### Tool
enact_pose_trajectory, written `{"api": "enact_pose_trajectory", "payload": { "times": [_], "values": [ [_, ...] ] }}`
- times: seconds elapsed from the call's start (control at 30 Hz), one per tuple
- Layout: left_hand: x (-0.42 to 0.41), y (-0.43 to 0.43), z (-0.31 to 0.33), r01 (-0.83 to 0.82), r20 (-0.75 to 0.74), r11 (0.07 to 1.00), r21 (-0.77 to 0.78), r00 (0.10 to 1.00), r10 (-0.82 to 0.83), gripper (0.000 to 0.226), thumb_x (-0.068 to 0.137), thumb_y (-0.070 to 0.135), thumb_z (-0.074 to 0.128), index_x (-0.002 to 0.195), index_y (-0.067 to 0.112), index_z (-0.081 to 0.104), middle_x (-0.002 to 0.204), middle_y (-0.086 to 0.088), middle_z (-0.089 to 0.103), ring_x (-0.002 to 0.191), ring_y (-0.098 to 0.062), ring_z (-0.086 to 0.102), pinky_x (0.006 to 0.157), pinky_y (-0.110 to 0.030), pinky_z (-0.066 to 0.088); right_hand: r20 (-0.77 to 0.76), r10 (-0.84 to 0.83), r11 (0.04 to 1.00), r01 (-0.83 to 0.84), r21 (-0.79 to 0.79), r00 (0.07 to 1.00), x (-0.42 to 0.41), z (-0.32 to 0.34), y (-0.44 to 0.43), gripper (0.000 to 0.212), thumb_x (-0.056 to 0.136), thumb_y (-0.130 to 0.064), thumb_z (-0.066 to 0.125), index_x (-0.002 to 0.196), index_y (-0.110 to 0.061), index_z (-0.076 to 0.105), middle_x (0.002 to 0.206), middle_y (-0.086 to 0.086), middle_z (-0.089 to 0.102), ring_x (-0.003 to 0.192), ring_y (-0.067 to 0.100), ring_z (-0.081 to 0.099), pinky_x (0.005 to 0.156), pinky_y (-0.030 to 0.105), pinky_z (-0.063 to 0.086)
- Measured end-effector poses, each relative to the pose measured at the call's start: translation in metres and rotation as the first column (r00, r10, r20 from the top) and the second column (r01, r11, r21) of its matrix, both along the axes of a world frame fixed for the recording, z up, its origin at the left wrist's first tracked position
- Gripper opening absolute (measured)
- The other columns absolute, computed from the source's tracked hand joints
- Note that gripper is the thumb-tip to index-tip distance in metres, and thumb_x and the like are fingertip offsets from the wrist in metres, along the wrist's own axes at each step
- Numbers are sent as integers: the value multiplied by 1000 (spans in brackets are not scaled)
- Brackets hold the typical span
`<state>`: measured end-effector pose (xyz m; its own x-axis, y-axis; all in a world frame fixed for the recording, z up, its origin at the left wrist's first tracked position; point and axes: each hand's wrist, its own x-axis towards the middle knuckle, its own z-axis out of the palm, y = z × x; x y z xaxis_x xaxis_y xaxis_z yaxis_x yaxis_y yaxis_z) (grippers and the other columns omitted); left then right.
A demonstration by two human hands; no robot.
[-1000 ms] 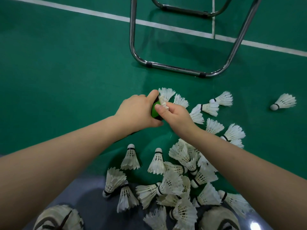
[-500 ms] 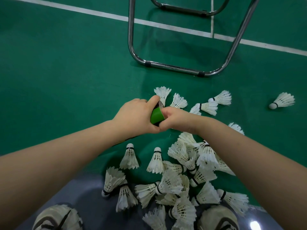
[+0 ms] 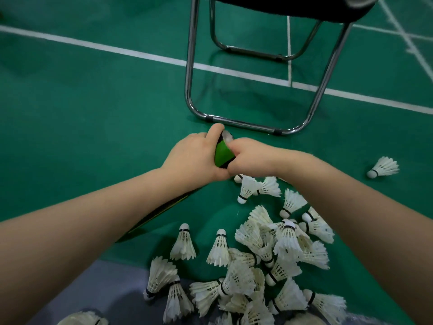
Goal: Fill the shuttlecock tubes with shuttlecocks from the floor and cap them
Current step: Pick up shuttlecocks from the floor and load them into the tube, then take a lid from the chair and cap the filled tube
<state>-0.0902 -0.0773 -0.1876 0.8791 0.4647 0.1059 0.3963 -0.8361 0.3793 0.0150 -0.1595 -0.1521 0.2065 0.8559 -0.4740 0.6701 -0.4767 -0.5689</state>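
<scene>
**A:** Item one, your left hand [image 3: 194, 158]?
**B:** It is wrapped round the green end of the tube [image 3: 222, 153], thumb up by the mouth. The tube's dark body runs back under your forearm.

**A:** Item two, your right hand [image 3: 251, 158]?
**B:** Its fingers are curled at the tube's mouth on a shuttlecock [image 3: 227, 136]. Only a bit of white feather shows at the rim.

**A:** Item three, loose stock?
**B:** There is a pile [image 3: 269, 254] on the green floor [image 3: 93, 113], below your right forearm. One stray shuttlecock [image 3: 384, 167] lies on its side, well apart at your right.

**A:** Item four, furniture?
**B:** A chair [image 3: 189, 78] with metal tube legs stands just beyond your hands.
</scene>
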Motion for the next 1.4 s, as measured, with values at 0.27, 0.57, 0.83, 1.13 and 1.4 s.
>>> {"api": "enact_pose_trajectory", "payload": {
  "times": [0.27,0.57,0.83,1.13,1.4],
  "values": [
    [-8,-10,52,-73,159,985,-158,982,98,68,74,36,67,129,16,33,86,3,51,76,-22,47,63,-31,36,222,19,973,-70,221,975,-13,58,-13,27,90,-29,51,68,-14,50,64,1,46,60,17,43,54,30,34],
    [-20,-1,88,-98,236,921,-377,951,198,62,79,16,64,132,17,31,76,9,46,70,-16,47,53,-26,33,593,-86,835,-267,482,801,-41,91,-10,28,94,-31,44,116,-20,57,93,-4,65,85,22,55,95,37,34],
    [-1,5,107,-96,401,867,-489,858,320,65,64,30,52,128,24,40,111,0,56,91,-17,50,66,-19,36,665,-143,870,-227,438,733,-31,113,8,28,96,-30,39,119,-26,55,115,-2,63,107,22,54,106,38,21],
    [33,39,123,-110,443,851,-513,816,372,32,90,20,50,120,28,47,95,11,53,88,-14,49,71,-22,32,545,-369,703,-157,693,753,-9,114,46,20,93,-23,44,97,-22,63,99,-1,65,99,23,54,90,38,30],
    [68,77,128,-74,500,824,-562,763,410,40,80,19,64,116,28,49,97,9,59,89,-14,54,64,-18,38,114,-395,386,52,921,911,28,108,94,26,90,-26,43,79,-20,65,82,-13,58,86,11,51,78,26,38]
  ]
}}
